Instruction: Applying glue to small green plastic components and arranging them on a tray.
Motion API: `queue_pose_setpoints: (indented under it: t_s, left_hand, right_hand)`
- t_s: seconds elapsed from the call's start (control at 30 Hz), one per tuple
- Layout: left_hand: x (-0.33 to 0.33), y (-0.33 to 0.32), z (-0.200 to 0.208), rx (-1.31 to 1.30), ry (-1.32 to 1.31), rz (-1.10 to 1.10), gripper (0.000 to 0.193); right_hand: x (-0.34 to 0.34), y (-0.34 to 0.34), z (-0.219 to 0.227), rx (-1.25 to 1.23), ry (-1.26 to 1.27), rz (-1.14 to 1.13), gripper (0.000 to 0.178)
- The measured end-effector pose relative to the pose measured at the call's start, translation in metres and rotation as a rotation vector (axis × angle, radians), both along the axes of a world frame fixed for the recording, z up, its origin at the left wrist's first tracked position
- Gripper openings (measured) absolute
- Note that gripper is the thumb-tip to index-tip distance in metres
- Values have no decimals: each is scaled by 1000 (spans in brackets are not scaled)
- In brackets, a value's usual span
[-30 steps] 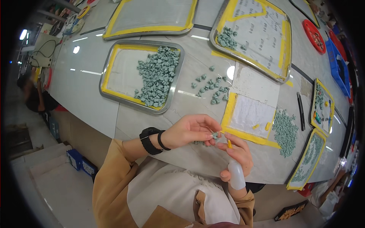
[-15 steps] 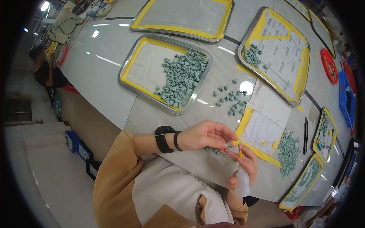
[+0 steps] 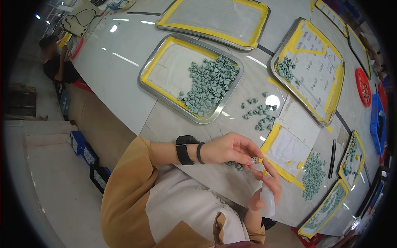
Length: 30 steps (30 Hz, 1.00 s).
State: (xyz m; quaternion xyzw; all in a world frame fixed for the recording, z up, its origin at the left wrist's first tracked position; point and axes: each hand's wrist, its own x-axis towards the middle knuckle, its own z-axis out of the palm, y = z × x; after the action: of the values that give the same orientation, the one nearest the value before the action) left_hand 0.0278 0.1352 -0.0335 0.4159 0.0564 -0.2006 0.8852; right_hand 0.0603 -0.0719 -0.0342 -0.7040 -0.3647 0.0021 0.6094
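My left hand (image 3: 231, 149) pinches a small grey-green part (image 3: 255, 160) between its fingertips, just above the table edge. A black watch and a dark band sit on that wrist. My right hand (image 3: 269, 188) grips a small white squeeze bottle (image 3: 266, 200) with a yellow nozzle, its tip touching the pinched part. A few more grey-green parts (image 3: 235, 166) lie on the table under my left hand. A metal tray (image 3: 165, 93) with yellow tape on its rim holds a heap of the same parts (image 3: 211, 84), beyond my hands.
Loose parts (image 3: 258, 113) lie scattered between the tray and a white sheet (image 3: 287, 149). More taped trays (image 3: 310, 70) stand further back and right, plus a pile of parts (image 3: 312, 173), a black pen (image 3: 332, 157), a red dish (image 3: 363, 87). Another person (image 3: 58, 62) sits far left.
The view has shifted, so the trays sit further right and lower in the picture. My hands stay together, part against nozzle, with hardly any change in grip.
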Motion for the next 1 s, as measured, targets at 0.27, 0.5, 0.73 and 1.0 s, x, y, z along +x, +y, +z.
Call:
queue_pose_setpoints:
  t_s: [0.27, 0.5, 0.73, 1.0]
  left_hand:
    - [1, 0, -6, -69, 17, 8, 30]
    - [-1, 1, 1, 105, 33, 31, 26]
    - [5, -4, 3, 157, 54, 47, 25]
    - [5, -6, 2, 162, -14, 54, 28]
  right_hand:
    - [-2, -4, -3, 23, 79, 25, 73]
    - [11, 4, 11, 12, -9, 96, 69]
    - [15, -1, 5, 45, 19, 49, 49]
    - [15, 1, 5, -23, 23, 69, 51]
